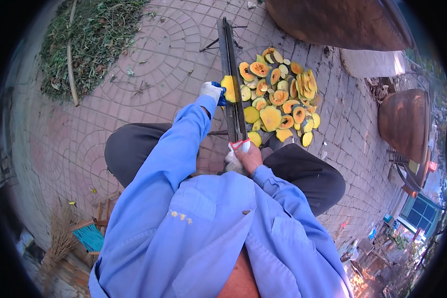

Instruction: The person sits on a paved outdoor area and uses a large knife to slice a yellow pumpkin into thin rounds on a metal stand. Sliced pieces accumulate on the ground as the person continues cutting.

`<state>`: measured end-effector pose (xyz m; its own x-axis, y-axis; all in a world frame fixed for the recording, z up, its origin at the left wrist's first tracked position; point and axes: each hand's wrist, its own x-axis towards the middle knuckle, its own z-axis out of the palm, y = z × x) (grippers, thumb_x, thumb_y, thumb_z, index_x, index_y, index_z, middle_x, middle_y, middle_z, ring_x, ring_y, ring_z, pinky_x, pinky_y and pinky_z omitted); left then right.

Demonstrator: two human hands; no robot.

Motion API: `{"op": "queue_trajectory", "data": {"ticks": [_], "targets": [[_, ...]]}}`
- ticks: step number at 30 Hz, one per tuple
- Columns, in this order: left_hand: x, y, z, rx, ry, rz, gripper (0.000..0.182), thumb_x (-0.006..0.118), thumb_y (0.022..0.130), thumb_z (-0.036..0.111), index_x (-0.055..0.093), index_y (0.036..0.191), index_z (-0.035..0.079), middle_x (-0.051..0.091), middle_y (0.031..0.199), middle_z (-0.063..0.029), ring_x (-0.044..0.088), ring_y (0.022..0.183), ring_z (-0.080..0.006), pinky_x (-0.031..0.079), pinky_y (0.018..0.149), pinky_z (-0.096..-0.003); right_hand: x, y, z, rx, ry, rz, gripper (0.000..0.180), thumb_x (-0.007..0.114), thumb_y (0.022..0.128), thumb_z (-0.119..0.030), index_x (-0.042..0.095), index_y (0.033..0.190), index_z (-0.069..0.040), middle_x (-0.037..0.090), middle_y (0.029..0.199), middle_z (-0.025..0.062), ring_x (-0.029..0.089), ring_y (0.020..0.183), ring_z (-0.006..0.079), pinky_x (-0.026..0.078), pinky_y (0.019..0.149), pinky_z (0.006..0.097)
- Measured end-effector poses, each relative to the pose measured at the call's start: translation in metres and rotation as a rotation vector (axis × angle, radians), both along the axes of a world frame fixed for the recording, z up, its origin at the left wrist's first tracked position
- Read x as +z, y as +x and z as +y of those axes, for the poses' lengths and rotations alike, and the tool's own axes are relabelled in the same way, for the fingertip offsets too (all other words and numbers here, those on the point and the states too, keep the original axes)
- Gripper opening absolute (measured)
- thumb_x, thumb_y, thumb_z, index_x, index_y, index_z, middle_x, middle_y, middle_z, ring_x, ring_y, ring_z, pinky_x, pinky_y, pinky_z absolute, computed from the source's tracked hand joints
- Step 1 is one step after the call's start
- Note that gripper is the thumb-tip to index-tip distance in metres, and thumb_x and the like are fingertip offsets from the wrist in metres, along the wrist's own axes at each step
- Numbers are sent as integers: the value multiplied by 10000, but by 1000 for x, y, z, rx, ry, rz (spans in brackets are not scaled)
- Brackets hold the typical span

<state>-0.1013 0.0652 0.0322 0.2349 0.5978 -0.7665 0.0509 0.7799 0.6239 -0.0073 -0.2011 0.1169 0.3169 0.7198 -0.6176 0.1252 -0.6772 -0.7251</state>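
Observation:
My left hand (pixel 212 93), in a white work glove with blue fingers, grips the edge of a yellow pumpkin slice (pixel 229 88). The slice lies flat against a long dark slicing board with a metal edge (pixel 231 59), which stands on thin metal legs and runs away from my lap. At its near end my bare right hand (pixel 250 158) is closed on a white cloth or glove with a red hem (pixel 238 152), wrapped about the board's end. Many cut pumpkin slices (pixel 271 118), yellow and orange with dark green rind, lie heaped on the paving right of the board.
A heap of cut green plants (pixel 93 44) with a wooden stick (pixel 71 70) lies at the upper left. Large brown vats (pixel 342 22) stand at the upper right and right. A twig broom (pixel 57 231) and a wooden chair with turquoise webbing (pixel 89 238) are at the lower left.

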Motion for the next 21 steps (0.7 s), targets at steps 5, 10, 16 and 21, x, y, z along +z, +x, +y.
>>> {"op": "queue_trajectory", "data": {"ticks": [5,10,16,21], "targets": [[-2,-6,4,33,-79,-49,209,751,845,53,646,1021,16,686,773,-158,688,606,-294,619,517,-438,-27,-8,2,-2,10,-94,324,738,798,-151,644,1074,-11,711,965,150,680,880,260,526,803,387],[3,-9,7,-47,-107,-97,163,735,857,59,650,984,3,691,808,-171,698,628,-316,621,525,-451,21,11,-2,-44,-1,30,262,701,830,-85,662,1081,-20,707,965,85,655,853,176,526,775,338],[-7,5,-1,-113,-34,-12,140,719,883,102,666,978,15,688,766,-149,686,591,-287,612,527,-433,16,2,6,62,-67,-152,341,726,816,-178,625,1098,-15,700,970,176,682,897,302,525,819,401],[-13,3,-3,-163,51,61,111,727,881,125,696,944,39,675,735,-119,662,554,-253,596,509,-401,-7,2,-1,54,-3,-121,341,731,811,-146,625,1108,-18,696,989,140,662,914,250,519,836,379]]}}
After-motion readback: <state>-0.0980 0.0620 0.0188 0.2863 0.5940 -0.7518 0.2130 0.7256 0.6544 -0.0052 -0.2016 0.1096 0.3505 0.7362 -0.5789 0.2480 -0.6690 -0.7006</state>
